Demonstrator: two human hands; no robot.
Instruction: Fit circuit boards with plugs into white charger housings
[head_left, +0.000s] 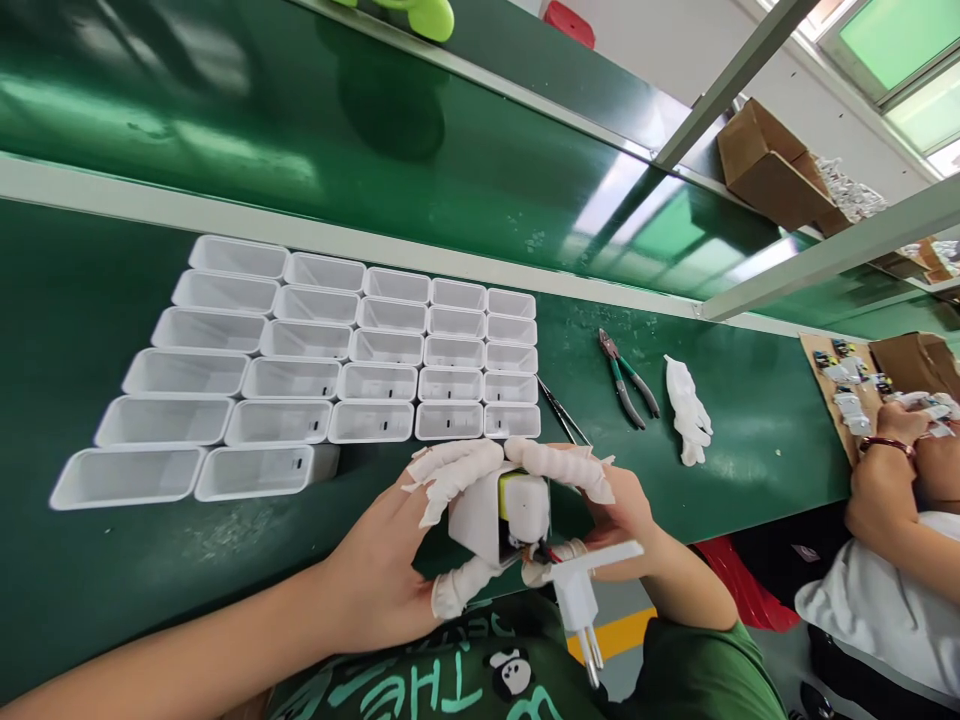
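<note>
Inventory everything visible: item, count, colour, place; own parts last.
Bench: 1, green, centre
Bins: 27 visible, white, bench left and middle
Housing: 1, white, lower centre, held
Plug: 1, white, lower right of housing
Tweezers: 1, dark, beside bins
Pliers: 1, green-handled, near tweezers
Glove: 1, white, beside pliers
Cardboard sheet: 1, brown, bench right, under small parts
Boxes: 2+, brown, upper and far right
Rounded item: 1, lime, top edge
Flat item: 1, red, top edge
Co-worker: 1, white top, far right
Shirt: 1, green, bottom
Left hand: 1, white finger covers, housing's left
Right hand: 1, white finger covers, housing's right

Smooth plast. housing [472,518], glossy tbl [761,440]
</note>
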